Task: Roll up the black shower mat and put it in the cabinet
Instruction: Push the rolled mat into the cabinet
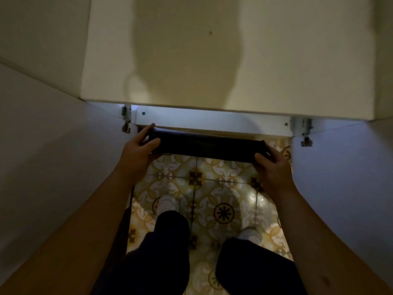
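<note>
Bare forearms reach out over dark trouser legs and patterned floor tiles point(223, 188). Each end of the rolled black shower mat point(208, 149) is clasped, left hand point(136, 151) and right hand point(272, 167), the roll held level just before the open cabinet point(212, 122), doors swung wide. Rolling looks finished; what remains, I reckon, is sliding it inside and letting go.

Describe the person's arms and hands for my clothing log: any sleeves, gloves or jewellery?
Both forearms are bare up to the frame edge, with no sleeves showing. The left hand and right hand wear no gloves, and I can see no rings, watch or bracelets, though the light is dim.
</note>
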### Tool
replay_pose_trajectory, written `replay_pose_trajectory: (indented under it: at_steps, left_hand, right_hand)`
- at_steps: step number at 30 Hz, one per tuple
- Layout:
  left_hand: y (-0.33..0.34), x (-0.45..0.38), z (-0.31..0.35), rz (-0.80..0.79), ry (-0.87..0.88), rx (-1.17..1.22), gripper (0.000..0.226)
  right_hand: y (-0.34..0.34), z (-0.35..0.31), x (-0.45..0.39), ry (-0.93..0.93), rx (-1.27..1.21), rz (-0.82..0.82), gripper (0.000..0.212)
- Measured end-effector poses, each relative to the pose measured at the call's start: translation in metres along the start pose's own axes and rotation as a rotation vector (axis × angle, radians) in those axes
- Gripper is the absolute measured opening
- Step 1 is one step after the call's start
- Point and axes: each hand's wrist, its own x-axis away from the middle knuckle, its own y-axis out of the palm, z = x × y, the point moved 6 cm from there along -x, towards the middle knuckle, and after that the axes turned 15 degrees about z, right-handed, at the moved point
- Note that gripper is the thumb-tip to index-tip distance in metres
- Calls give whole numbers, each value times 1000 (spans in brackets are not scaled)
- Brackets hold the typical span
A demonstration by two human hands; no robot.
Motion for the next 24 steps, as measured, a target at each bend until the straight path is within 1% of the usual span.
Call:
replay_pose_trajectory:
  at_steps: [3, 7, 9, 11, 13, 15, 17, 19, 21, 22, 24]
  left_hand:
    - [4, -55, -36, -28, 41, -3, 38]
    - [12, -118, -68, -66, 139, -1, 42]
    - [14, -143, -79, -84, 182, -2, 47]
    - [13, -161, -85, -99, 209, -24, 52]
    - [9, -173, -86, -97, 241, -96, 55]
    - [4, -179, -84, -108, 262, -178, 62]
    - [-1, -180, -81, -123, 255, -190, 64]
    - [-6, -177, -78, -124, 240, -150, 58]
    - [-7, -171, -80, -102, 216, -72, 51]
    - [-7, -169, -84, -78, 211, -15, 49]
    - [-5, -165, -89, -17, 225, 107, 45]
  right_hand:
    - [21, 46, -52, -16, -50, 40, 28]
    - [55, 84, -112, -65, -121, 68, 33]
    - [74, 92, -135, -90, -149, 60, 33]
    - [93, 97, -151, -100, -181, 11, 32]
    - [108, 99, -160, -99, -223, -37, 33]
    - [122, 96, -165, -90, -254, -39, 33]
    - [140, 89, -164, -48, -279, -22, 27]
    - [163, 85, -160, 81, -379, -13, 21]
    - [192, 83, -156, 219, -525, -8, 23]
    - [210, 81, -152, 242, -552, -40, 25]
    - [254, 79, -142, 218, -519, -147, 31]
